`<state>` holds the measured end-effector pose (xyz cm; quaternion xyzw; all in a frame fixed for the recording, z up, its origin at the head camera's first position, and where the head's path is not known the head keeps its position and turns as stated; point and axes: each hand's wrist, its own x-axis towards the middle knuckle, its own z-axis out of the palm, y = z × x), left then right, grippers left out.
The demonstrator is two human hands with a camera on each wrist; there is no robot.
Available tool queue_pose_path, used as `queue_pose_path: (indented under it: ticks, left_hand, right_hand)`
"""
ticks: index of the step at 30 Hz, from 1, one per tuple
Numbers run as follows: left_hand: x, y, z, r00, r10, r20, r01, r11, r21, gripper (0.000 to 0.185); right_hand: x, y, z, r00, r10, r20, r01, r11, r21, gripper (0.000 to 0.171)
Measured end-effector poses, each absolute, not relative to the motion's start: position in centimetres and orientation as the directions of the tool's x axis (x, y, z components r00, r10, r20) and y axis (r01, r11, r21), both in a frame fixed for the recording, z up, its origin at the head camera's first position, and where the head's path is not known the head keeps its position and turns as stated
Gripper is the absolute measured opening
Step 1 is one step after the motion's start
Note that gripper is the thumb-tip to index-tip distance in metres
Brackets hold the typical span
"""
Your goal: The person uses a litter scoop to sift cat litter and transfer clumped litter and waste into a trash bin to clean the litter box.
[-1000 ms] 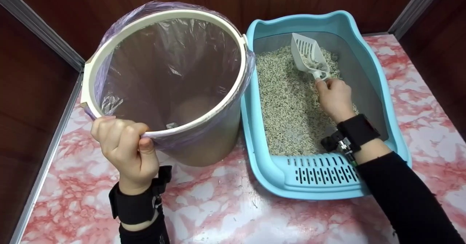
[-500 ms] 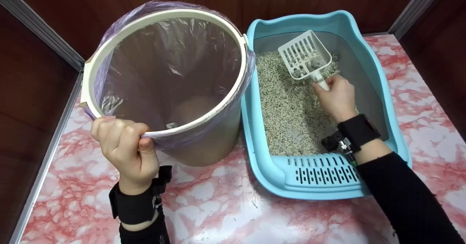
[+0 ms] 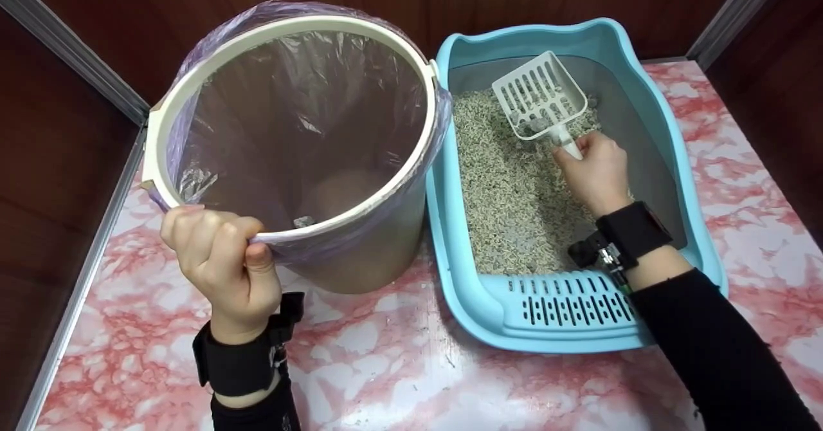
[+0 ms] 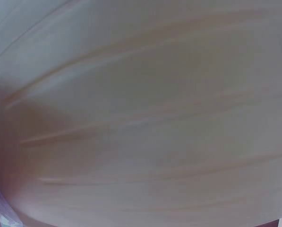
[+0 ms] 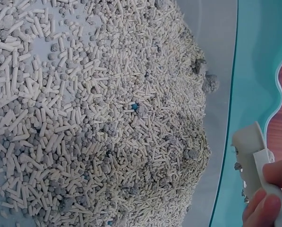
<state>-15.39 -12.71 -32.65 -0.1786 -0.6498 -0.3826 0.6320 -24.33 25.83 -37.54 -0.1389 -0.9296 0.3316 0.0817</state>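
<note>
A white bin point(image 3: 360, 238), lined with a purple bag point(image 3: 302, 116), is gripped at its near rim by the left hand point(image 3: 222, 260), fingers curled over the edge. Just beside it, touching, a blue litter tray point(image 3: 559, 318) is set on the pink marbled table point(image 3: 398, 366). A white slotted scoop point(image 3: 539, 95) is held by its handle in the right hand point(image 3: 595, 174), raised above the litter point(image 3: 508, 193). A few grey clumps, possibly soiled litter, are seen in the scoop.
</note>
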Motion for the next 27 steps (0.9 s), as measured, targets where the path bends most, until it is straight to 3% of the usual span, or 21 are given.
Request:
queue_pose_path:
  ticks: [4, 17, 27]
  left_hand:
    - [-15.41, -12.72, -32.68, -0.135, -0.253, 0.958, 0.715, 0.644, 0.271, 0.067]
    - [-15.39, -12.67, -32.67, -0.135, -0.256, 0.957, 0.714, 0.645, 0.274, 0.068]
    - [-15.47, -12.69, -32.66, -0.126, -0.254, 0.959, 0.717, 0.645, 0.265, 0.067]
  right_hand:
    - [-24.38, 25.97, -37.49, -0.954, 0.294, 0.055, 0.190, 0.737, -0.649, 0.035]
    - [-24.14, 26.07, -37.58, -0.975, 0.217, 0.041, 0.133, 0.723, -0.678, 0.050]
    - [-24.27, 25.99, -37.61, -0.967, 0.247, 0.065, 0.138, 0.719, -0.682, 0.046]
